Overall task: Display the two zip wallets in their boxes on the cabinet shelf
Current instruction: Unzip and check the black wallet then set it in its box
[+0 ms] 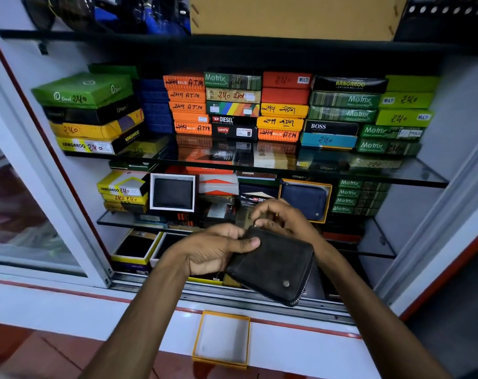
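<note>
White cabinet walls (451, 110) frame several glass shelves packed with boxed wallets, the sliding door pushed aside at the left. On the upper glass shelf (396, 170) stacks of green, orange, yellow, black and blue wallet boxes (284, 110) stand in rows, many with prices written on them by hand. Below it, the middle shelf (377, 242) carries more stacks, and among them two open boxes stand upright facing outward: a white-rimmed box with a black wallet (173, 193) at the left, and a yellow-rimmed box holding the blue zip wallet (304, 199) at the right, just behind the hands.

In front of the cabinet, both hands hold the black zip wallet (270, 265) in the air, tilted, its snap stud facing up and its zip edge running along the lower right side. The left hand (216, 251) grips the wallet's left end, thumb pressed flat across the top face. The right hand (284, 217) curls over the far corner, its fingertips pinched together at what looks like the zip pull.

Lower down, an empty yellow-rimmed box (222, 339) with a pale lining lies open on the white ledge (300, 343) at the cabinet's base, well apart from the black wallet.
</note>
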{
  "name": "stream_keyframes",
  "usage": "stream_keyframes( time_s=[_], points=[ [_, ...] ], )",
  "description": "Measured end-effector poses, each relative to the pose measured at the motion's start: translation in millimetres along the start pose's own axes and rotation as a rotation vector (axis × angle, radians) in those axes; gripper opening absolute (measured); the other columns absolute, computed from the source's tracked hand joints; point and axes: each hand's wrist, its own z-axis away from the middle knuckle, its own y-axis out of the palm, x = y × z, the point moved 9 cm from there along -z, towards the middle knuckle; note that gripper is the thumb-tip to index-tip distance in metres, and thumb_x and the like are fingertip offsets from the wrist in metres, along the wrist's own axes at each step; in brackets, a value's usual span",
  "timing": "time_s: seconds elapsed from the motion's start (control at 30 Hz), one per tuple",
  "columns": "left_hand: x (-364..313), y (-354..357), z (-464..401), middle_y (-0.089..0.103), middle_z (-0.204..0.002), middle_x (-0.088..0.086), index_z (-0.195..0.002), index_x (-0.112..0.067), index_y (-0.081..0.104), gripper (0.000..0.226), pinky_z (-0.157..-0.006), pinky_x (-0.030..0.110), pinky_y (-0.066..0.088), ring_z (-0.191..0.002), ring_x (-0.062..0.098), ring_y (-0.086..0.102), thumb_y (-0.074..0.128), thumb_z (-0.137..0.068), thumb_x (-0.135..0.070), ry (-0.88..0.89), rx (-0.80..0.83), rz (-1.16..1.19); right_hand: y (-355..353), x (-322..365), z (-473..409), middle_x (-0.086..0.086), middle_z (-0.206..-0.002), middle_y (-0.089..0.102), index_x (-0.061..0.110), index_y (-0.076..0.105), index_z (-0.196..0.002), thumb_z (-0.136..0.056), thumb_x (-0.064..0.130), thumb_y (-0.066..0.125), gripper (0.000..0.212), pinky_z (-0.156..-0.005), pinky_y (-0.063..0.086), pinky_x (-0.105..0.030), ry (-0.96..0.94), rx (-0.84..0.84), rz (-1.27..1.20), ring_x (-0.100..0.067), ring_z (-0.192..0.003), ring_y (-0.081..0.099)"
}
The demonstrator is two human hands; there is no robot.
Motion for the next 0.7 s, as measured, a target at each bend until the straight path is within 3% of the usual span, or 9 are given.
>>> stream_keyframes(
  time_s=[0.07, 0.17, 0.23, 0.3, 0.37, 0.43, 0.57, 0.7],
  points=[
    [0, -11, 2, 0.073, -0.102, 0.012, -0.114, 0.009, 0.061, 0.043, -0.082, 0.024, 0.059, -0.091, 0.016, 0.071, 0.063, -0.081, -0.018, 0.033, -0.090, 0.044, -15, -16, 14, 0.007, -0.104, 0.068, 0.016, 0.068, -0.108, -0.093, 0.022, 0.061, 0.017, -0.084, 0.048, -0.021, 0.151, -0.128, -0.204, -0.004, -0.098, 0.061],
    [-1, -29, 7, 0.068, -0.116, 0.021, -0.118, 0.012, 0.058, 0.048, -0.086, 0.030, 0.058, -0.098, 0.021, 0.069, 0.064, -0.081, -0.018, 0.099, -0.215, 0.114, -32, -44, 47, -0.002, -0.094, 0.074, 0.011, 0.069, -0.110, -0.101, 0.036, 0.039, 0.040, -0.062, 0.053, -0.025, 0.471, -0.357, -0.458, -0.014, -0.082, 0.065],
    [-4, -40, 11, 0.064, -0.123, 0.026, -0.119, 0.012, 0.058, 0.050, -0.087, 0.034, 0.057, -0.101, 0.024, 0.067, 0.065, -0.080, -0.018, 0.156, -0.315, 0.122, -22, -47, 64, -0.004, -0.084, 0.076, 0.010, 0.070, -0.107, -0.096, 0.052, 0.032, 0.058, -0.054, 0.053, -0.025, 0.605, -0.285, -0.621, -0.016, -0.068, 0.067],
    [-10, -47, 15, 0.065, -0.123, 0.025, -0.118, 0.008, 0.059, 0.039, -0.085, 0.034, 0.058, -0.101, 0.024, 0.067, 0.062, -0.086, -0.014, 0.238, -0.398, 0.077, -13, -34, 70, -0.004, -0.081, 0.077, 0.013, 0.071, -0.105, -0.087, 0.051, 0.044, 0.050, -0.054, 0.056, -0.025, 0.561, -0.189, -0.684, -0.014, -0.064, 0.067],
    [-18, -47, 22, 0.067, -0.120, 0.022, -0.119, 0.005, 0.058, 0.032, -0.083, 0.030, 0.059, -0.100, 0.021, 0.069, 0.057, -0.090, -0.006, 0.336, -0.456, -0.019, -12, -23, 72, -0.002, -0.085, 0.077, 0.015, 0.069, -0.107, -0.080, 0.031, 0.064, 0.032, -0.059, 0.058, -0.023, 0.460, -0.180, -0.657, -0.015, -0.072, 0.068],
    [-26, -45, 33, 0.071, -0.115, 0.016, -0.120, 0.001, 0.056, 0.033, -0.084, 0.028, 0.059, -0.101, 0.019, 0.070, 0.059, -0.087, 0.001, 0.455, -0.471, -0.152, -15, -19, 74, 0.001, -0.090, 0.077, 0.018, 0.069, -0.105, -0.076, 0.010, 0.074, 0.030, -0.066, 0.060, -0.024, 0.390, -0.223, -0.589, -0.014, -0.081, 0.069],
    [-37, -41, 63, 0.073, -0.110, 0.006, -0.099, -0.008, 0.071, 0.038, -0.091, 0.035, 0.057, -0.111, 0.020, 0.066, 0.074, -0.067, 0.012, 0.740, -0.511, -0.471, -24, -3, 84, 0.001, -0.103, 0.076, 0.019, 0.073, -0.095, -0.073, -0.005, 0.078, 0.032, -0.085, 0.058, -0.028, 0.160, -0.343, -0.403, -0.016, -0.097, 0.072],
    [-26, -46, 82, 0.073, -0.104, 0.010, -0.084, -0.003, 0.077, 0.032, -0.099, 0.041, 0.051, -0.115, 0.028, 0.064, 0.070, -0.065, 0.022, 0.965, -0.558, -0.620, -18, 27, 91, -0.002, -0.100, 0.076, 0.009, 0.076, -0.083, -0.070, -0.012, 0.077, 0.025, -0.087, 0.056, -0.035, -0.111, -0.419, -0.065, -0.020, -0.101, 0.070]
  ],
)
